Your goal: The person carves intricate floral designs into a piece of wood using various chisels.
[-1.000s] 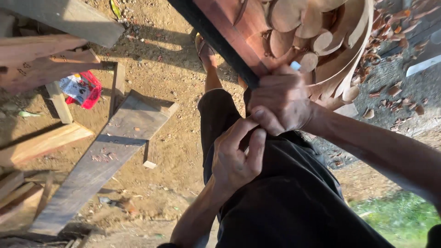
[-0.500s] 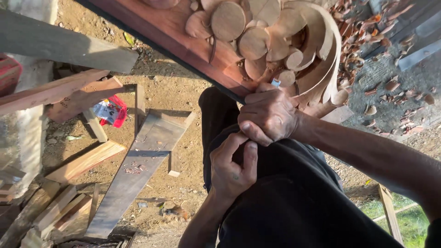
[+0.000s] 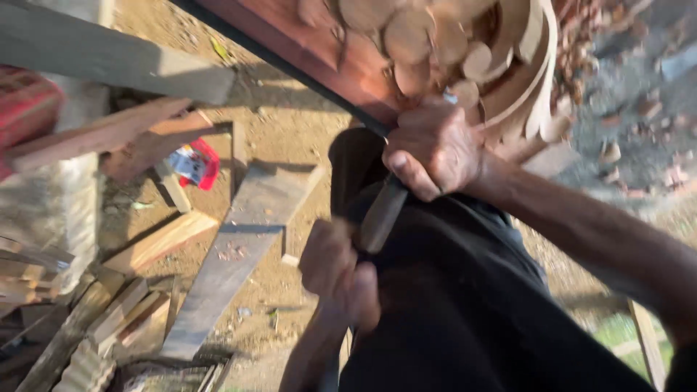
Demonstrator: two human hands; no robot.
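Right hand (image 3: 434,149) clenched around chisel handle (image 3: 382,214) against carved wooden panel (image 3: 465,51); left hand (image 3: 335,268) below panel, blurred, grip indeterminate

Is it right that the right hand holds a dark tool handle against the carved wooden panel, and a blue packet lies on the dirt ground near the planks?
Not quite. In the head view the packet is red, not blue. The right hand does hold the dark tool handle at the carved wooden panel.

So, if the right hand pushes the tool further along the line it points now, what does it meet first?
Probably the carved wood panel: the right hand grips the dark tool handle aimed up at it. The tip is hidden, so depth is unclear.
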